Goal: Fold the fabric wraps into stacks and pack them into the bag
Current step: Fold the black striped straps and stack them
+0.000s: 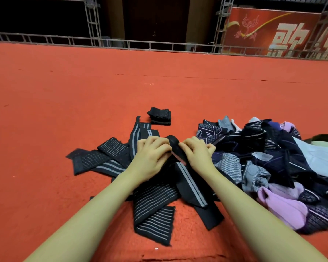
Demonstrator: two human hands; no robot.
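- Two hands work one wrap: the left hand [151, 154] and right hand [198, 153] sit side by side over the middle of the pile, fingers curled, pinching a dark folded wrap [173, 143] between them; both grips are closed on it, and how many layers they hold I cannot tell
- One long tail [190, 183] of that wrap, black with pale stripes, runs from the grip back toward the person and a little right, between the forearms; its long axis lies roughly toward and away from the body, so the next fold looks like it must draw that tail up and forward to the hands; both hands are equally near the fold, the right one nearer the tail
- Several loose wraps [102, 157] fan out flat on the left and under the wrists, overlapping; the tail lies across some of them and could drag them along
- One finished stack [159, 116] stands just beyond the hands, apart from the pile, on the red carpet [64, 101]
- A large heap [273, 159] of mixed dark, grey and purple cloth lies right of the right hand, touching the wraps; it crowds that side
- One dark shape at the far right edge, behind the heap, may be the bag [326, 138]; too little shows to be sure
- Beyond the carpet stand a metal rail [140, 43] and a red banner [273, 31]
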